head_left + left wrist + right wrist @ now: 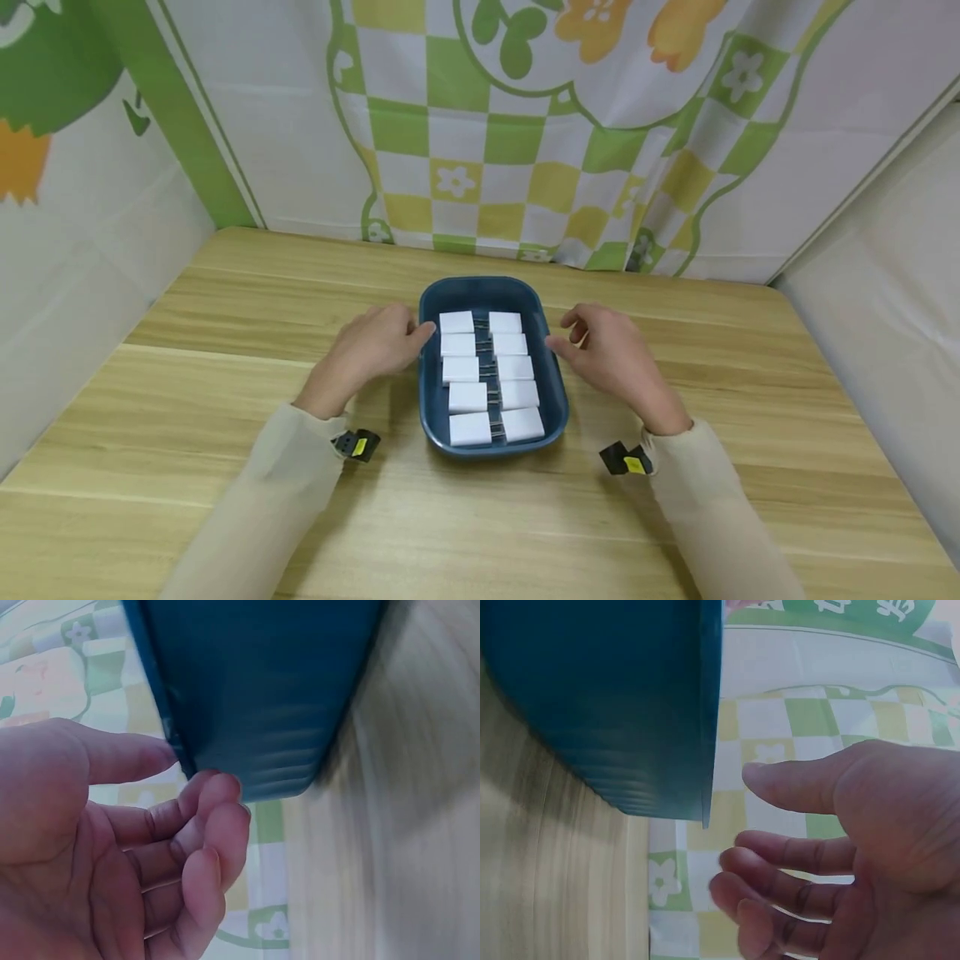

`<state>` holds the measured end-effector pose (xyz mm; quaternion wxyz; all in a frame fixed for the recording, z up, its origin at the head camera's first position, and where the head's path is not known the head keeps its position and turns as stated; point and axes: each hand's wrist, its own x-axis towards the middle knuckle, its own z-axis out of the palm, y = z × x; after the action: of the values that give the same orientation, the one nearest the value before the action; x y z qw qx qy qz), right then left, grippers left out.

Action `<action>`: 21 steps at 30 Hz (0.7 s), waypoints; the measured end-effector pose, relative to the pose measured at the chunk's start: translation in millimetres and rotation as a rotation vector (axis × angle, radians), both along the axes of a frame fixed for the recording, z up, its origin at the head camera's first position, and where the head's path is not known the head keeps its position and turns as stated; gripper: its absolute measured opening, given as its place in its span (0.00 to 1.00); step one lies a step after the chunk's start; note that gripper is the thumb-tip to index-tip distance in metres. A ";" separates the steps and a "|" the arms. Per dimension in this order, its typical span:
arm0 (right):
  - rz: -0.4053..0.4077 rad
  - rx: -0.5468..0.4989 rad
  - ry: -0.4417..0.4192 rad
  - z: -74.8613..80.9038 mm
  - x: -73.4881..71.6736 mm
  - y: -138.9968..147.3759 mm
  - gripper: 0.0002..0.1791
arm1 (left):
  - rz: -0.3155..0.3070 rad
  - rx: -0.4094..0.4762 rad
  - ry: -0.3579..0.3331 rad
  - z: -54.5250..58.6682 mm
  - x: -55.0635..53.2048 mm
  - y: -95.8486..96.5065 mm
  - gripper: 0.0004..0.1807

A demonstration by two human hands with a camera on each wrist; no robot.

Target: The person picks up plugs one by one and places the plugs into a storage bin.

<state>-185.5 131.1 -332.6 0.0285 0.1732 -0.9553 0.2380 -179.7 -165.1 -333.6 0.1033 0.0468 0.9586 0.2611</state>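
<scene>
A dark blue plastic tray (431, 421) sits on the table. White plug adapters (469, 397) lie inside it in two columns, their metal prongs facing inward. My left hand (378, 342) is at the tray's left side and grips its rim. In the left wrist view the left thumb (135, 756) meets the rim, while the curled fingers (225, 832) are against the outer wall. On the opposite side, my right hand (611, 354) hovers beside the tray. The right wrist view shows a gap between the right thumb (795, 784) and the rim, with the fingers loosely bent.
The wooden table (480, 533) extends around the tray on all sides. Behind it hangs a checked, flower-patterned curtain (517, 167). White fabric (885, 250) borders the right side, and a printed sheet (82, 225) the left. Both wrists carry small black devices (358, 446).
</scene>
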 end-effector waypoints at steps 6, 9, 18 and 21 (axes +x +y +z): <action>0.002 0.020 -0.076 -1.3 -1.8 5.0 0.17 | -0.011 -0.032 -0.064 7.7 3.6 -2.2 0.28; 0.017 0.034 -0.125 -2.6 -2.8 7.1 0.16 | -0.041 -0.039 -0.127 10.5 5.8 -3.2 0.28; 0.111 0.002 -0.264 -3.4 -3.4 4.8 0.15 | -0.187 0.027 -0.164 12.2 8.7 -2.9 0.25; 0.128 -0.031 -0.292 -3.4 -2.9 3.1 0.15 | -0.174 0.036 -0.149 10.4 8.2 -0.7 0.25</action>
<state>-188.4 134.2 -335.9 -0.1234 0.1968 -0.9324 0.2768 -171.5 -165.8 -323.2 0.1958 0.1120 0.9358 0.2711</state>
